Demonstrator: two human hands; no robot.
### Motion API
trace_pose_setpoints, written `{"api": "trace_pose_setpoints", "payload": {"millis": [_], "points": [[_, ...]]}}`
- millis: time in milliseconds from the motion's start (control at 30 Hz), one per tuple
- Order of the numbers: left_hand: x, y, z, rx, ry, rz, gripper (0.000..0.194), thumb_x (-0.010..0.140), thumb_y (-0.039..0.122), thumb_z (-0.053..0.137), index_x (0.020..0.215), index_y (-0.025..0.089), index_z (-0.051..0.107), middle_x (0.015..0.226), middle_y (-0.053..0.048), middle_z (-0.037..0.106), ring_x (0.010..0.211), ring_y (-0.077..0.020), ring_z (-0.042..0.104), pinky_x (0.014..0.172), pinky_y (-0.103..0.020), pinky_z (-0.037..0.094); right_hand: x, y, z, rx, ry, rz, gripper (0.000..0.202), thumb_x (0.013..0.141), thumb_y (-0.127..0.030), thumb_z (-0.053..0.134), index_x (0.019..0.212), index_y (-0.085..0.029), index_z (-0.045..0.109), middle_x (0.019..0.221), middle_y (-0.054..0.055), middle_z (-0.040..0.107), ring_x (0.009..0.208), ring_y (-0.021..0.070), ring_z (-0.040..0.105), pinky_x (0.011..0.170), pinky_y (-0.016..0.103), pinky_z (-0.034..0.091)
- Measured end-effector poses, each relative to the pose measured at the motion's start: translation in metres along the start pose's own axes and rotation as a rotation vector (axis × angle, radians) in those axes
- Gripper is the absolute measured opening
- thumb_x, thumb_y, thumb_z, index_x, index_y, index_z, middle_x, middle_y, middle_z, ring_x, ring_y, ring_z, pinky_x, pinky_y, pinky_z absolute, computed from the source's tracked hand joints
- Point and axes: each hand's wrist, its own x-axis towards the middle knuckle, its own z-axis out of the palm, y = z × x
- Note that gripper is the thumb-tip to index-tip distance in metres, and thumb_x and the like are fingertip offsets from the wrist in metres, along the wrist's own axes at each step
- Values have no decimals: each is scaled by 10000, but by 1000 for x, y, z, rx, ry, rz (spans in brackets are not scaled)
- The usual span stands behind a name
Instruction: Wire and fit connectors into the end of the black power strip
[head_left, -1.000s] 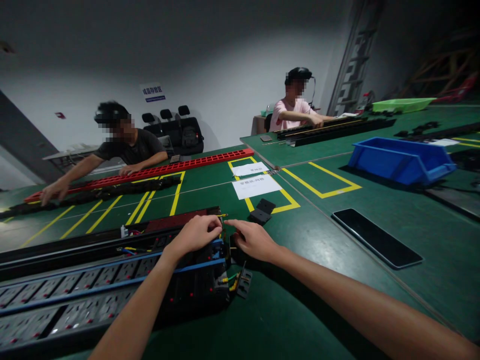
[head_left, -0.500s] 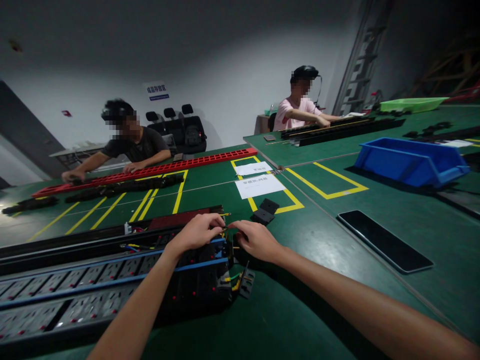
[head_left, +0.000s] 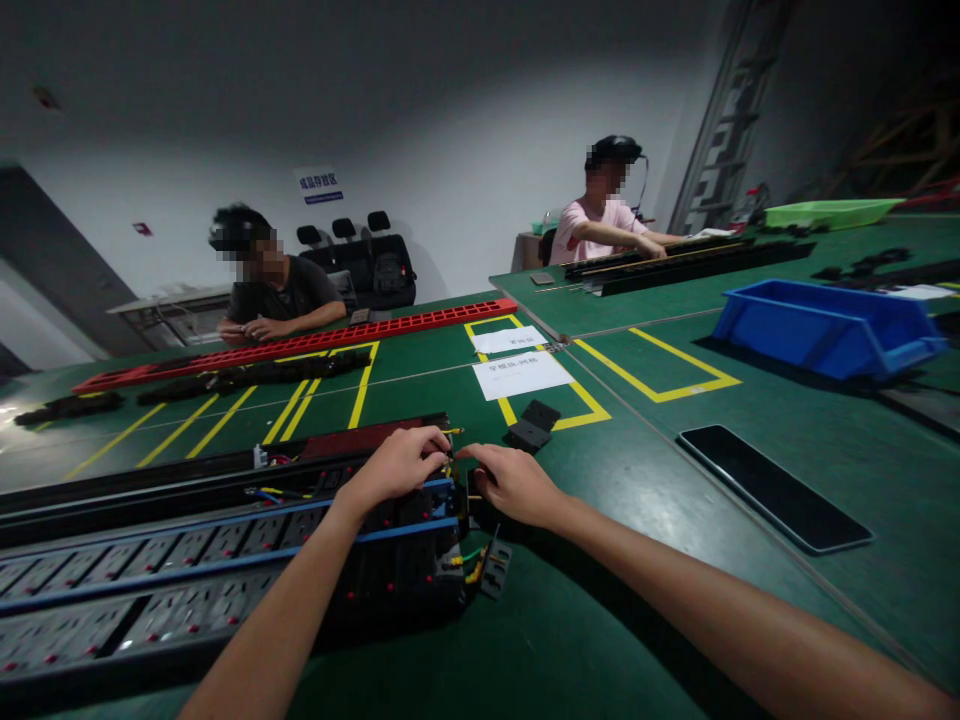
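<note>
Long black socket strips (head_left: 195, 545) with blue edges and red dots lie side by side at the left. At their right end my left hand (head_left: 401, 462) bends over the strip, thumb and fingers pinched together on something too small to make out. Facing it, my right hand (head_left: 514, 482) is closed, its index finger pointing to the same spot; what it grips is hidden. Beneath the hands, a dark grey end plate (head_left: 496, 570) stands at the strip's end beside yellow and green wire ends (head_left: 471, 567).
Two dark plates (head_left: 534, 424) lie beyond my hands near paper labels (head_left: 521, 375). To the right are a phone (head_left: 772, 487) and a blue bin (head_left: 829, 325). A red rack (head_left: 315, 345) crosses the far side. Two co-workers (head_left: 281, 290) sit across the table.
My hands keep nearly the same pose at the strip's end. The left co-worker's outstretched arm has drawn in toward the body. The view has shifted slightly.
</note>
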Motion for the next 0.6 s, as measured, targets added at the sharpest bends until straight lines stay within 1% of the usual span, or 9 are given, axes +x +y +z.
{"api": "trace_pose_setpoints", "payload": {"millis": [100, 200, 300, 433, 533, 600], "points": [[-1, 1, 0, -2, 29, -30, 152, 880, 285, 554, 900, 188, 670, 739, -17, 741, 582, -152, 665, 615, -267, 492, 0, 0, 0, 2, 5, -1, 408, 898, -109, 483, 1265, -239, 605, 1113, 71, 729, 977, 220, 678, 805, 305, 453], [-1, 0, 2, -22, 25, -21, 135, 860, 279, 566, 832, 187, 661, 675, -1, 716, 533, -134, 637, 587, -254, 474, 0, 1, 1, 0, -1, -7, 400, 903, -121, 478, 1265, -241, 599, 1116, 74, 726, 979, 222, 672, 803, 310, 444], [-1, -1, 2, -15, 15, 3, 159, 861, 299, 584, 820, 183, 684, 723, -20, 736, 593, -142, 658, 607, -254, 480, -1, 2, 0, -4, -7, -12, 399, 908, -132, 475, 1275, -239, 589, 1118, 79, 723, 980, 224, 667, 796, 312, 438], [-1, -1, 0, -19, 2, 10, 196, 882, 333, 585, 874, 181, 708, 800, -38, 757, 670, -161, 683, 628, -263, 496, 0, 1, 1, -22, -4, -8, 394, 924, -143, 462, 1286, -233, 591, 1109, 81, 720, 961, 220, 665, 784, 310, 433], [-1, 1, -1, -12, 3, 30, 196, 884, 332, 590, 909, 187, 720, 888, -50, 773, 756, -179, 704, 677, -276, 518, 0, 1, 1, -37, -14, -20, 421, 929, -144, 465, 1323, -230, 589, 1088, 79, 721, 948, 216, 667, 784, 308, 434], [-1, 2, -2, -7, 4, 36, 190, 876, 324, 596, 914, 190, 725, 911, -53, 776, 787, -187, 709, 688, -279, 526, 0, 1, 0, -38, -32, -36, 446, 933, -147, 469, 1356, -236, 579, 1080, 76, 722, 948, 215, 668, 789, 307, 437]]}}
